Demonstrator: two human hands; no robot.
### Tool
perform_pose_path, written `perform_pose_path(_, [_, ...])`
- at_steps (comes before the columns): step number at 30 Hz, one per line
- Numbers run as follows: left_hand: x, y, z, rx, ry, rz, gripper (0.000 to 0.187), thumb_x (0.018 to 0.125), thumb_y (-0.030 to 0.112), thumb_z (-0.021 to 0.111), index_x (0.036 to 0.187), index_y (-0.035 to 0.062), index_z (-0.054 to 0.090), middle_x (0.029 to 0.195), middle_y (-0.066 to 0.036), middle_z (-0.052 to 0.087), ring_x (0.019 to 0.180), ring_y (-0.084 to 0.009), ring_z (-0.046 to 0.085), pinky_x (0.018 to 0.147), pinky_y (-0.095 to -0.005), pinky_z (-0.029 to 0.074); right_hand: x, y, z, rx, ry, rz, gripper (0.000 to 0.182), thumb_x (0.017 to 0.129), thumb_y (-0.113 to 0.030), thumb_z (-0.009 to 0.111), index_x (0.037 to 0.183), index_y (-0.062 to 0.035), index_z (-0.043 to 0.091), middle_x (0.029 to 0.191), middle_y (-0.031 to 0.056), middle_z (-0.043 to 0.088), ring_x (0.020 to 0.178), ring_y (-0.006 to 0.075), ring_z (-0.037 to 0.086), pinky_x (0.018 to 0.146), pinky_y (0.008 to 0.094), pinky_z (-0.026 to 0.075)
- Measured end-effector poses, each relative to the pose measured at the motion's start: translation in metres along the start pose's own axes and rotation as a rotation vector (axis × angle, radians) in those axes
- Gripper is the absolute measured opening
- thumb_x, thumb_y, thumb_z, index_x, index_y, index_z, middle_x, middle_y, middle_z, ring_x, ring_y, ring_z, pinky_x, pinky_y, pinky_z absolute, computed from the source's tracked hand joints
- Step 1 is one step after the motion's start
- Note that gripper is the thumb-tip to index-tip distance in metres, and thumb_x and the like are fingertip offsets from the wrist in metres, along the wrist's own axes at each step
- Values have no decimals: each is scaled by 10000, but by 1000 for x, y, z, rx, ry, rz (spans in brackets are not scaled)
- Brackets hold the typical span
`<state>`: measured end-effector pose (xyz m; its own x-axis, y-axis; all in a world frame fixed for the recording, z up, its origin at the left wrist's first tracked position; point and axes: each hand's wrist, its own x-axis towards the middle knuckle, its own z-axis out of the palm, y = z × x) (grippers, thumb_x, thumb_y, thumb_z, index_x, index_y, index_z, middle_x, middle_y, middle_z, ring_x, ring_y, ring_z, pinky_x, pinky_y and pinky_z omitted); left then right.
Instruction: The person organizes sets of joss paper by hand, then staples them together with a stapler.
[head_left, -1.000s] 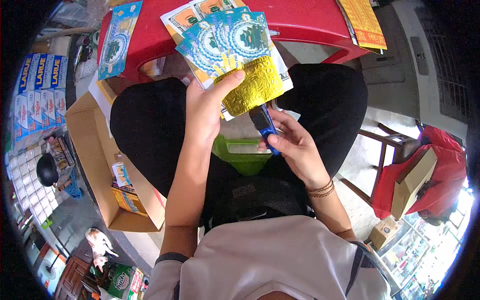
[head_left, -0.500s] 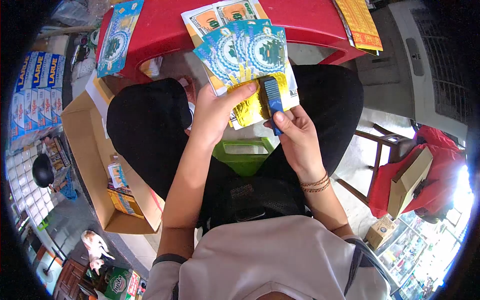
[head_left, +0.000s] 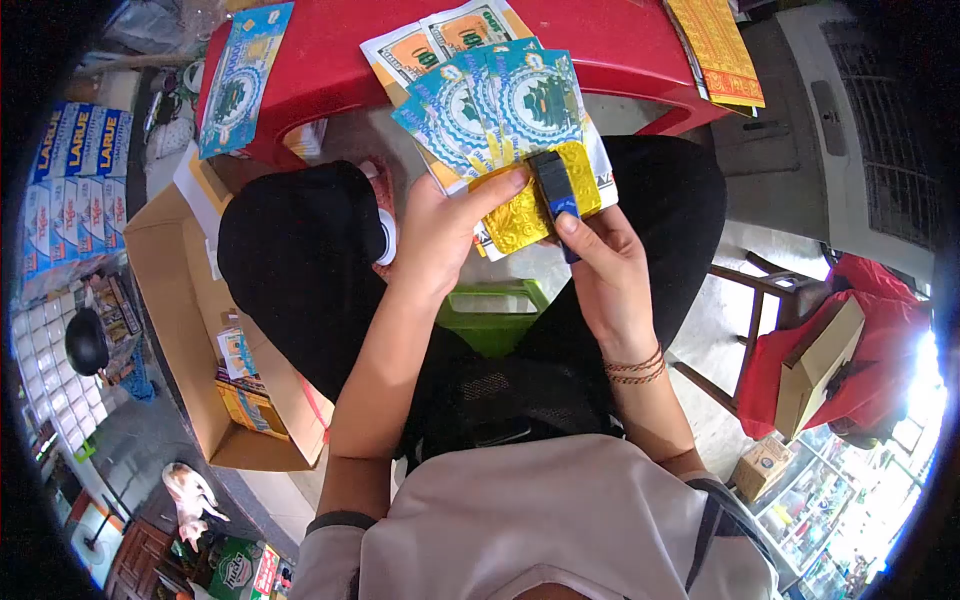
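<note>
Now the left hand [head_left: 435,240] pinches a fan of blue printed papers [head_left: 495,105] with gold foil sheet [head_left: 525,205]; the right hand [head_left: 605,270] presses a blue comb [head_left: 558,195] on it, above the lap. "LARUE" cartons [head_left: 85,145] stand left.

Your worktop [head_left: 330,60] is a red plastic table standing just past your knees, its glossy top running from the upper left across to the right. At its left end a blue and white printed sheet [head_left: 238,75] lies flat, slanting along the edge. At its right end an orange and yellow patterned sheet [head_left: 718,45] rests with its lower part overhanging the corner. On the floor to your left a brown cardboard box [head_left: 170,250] stands open with printed packets [head_left: 245,385] inside it. Beyond it, stacked beer cartons [head_left: 75,170] stand on the floor.
</note>
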<state>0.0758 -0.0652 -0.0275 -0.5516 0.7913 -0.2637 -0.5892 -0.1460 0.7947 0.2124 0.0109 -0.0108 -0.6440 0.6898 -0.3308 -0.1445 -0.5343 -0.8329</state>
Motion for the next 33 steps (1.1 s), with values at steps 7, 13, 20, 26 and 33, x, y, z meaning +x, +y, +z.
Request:
perform_pose_path(7, [30, 3, 55, -311, 226, 234, 379, 825, 40, 677, 1169, -13, 528, 1109, -80, 607, 946, -158, 615, 829, -296, 487, 50, -61, 15, -432, 104, -487, 656, 755, -57, 766, 1246, -25, 333, 932, 101, 599, 787, 115, 586, 549, 219, 476])
perform_pose_path(13, [64, 18, 80, -488, 361, 259, 324, 858, 90, 648, 1151, 8, 536, 1040, -69, 623, 883, -174, 639, 721, -320, 528, 126, -88, 23, -552, -43, -678, 697, 727, -120, 802, 1239, -31, 339, 999, 139, 567, 865, 165, 574, 715, 261, 510])
perform_pose_path(20, [78, 20, 81, -431, 422, 191, 334, 833, 182, 707, 1127, 123, 561, 1052, -6, 610, 908, -144, 595, 721, -329, 452, 163, -84, 11, -778, -100, -734, 303, 775, -257, 753, 925, -16, 648, 867, 80, 624, 803, 133, 567, 709, 269, 468])
perform_pose_path(26, [75, 19, 70, -215, 273, 187, 345, 844, 176, 695, 1136, 72, 542, 1047, -48, 612, 949, -182, 598, 769, -380, 511, 187, -94, 2, -1016, -140, -830, 323, 746, -310, 750, 941, -61, 686, 856, 117, 612, 812, 243, 592, 756, 338, 472])
perform_pose_path(33, [68, 18, 55, -104, 103, 203, 358, 873, 119, 641, 1187, 14, 504, 1119, -100, 576, 946, -216, 618, 793, -401, 565, 190, -86, -3, -993, -82, -781, 286, 749, -297, 744, 928, -77, 706, 864, 128, 607, 841, 256, 592, 754, 350, 476])
